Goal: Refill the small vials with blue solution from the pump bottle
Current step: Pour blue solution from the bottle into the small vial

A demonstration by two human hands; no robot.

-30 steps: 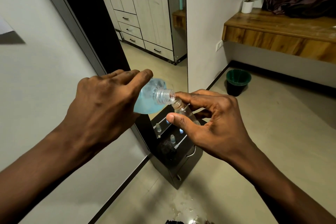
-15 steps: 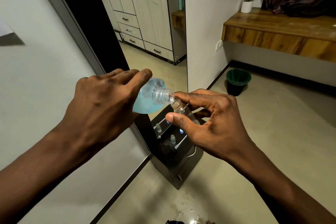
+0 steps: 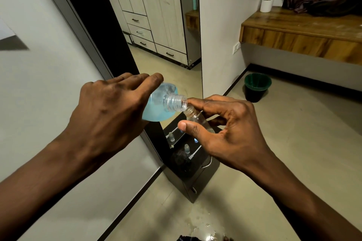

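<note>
While my left hand [image 3: 109, 111] wraps over the tilted pump bottle [image 3: 160, 103], its pump top off and its threaded neck pointing right, my right hand [image 3: 225, 129] pinches a small clear vial [image 3: 197, 118] between thumb and fingers at frame centre. Bottle mouth and vial mouth touch, and blue solution sits in the bottle's lower belly; I cannot tell whether any is flowing. Below my hands, a black cabinet [image 3: 197, 180] stands on the floor against the wall, and on its top more small vials [image 3: 187, 148] stand upright, partly hidden behind my right thumb and palm. A wet patch [image 3: 199, 221] shines on the floor near the bottom edge. Toward the right, a green bin [image 3: 257, 86] sits beside the wall under a wooden shelf [image 3: 301, 29], which carries a white plant pot [image 3: 266, 5] in the upper right. A wardrobe [image 3: 156, 15] fills the upper middle.
</note>
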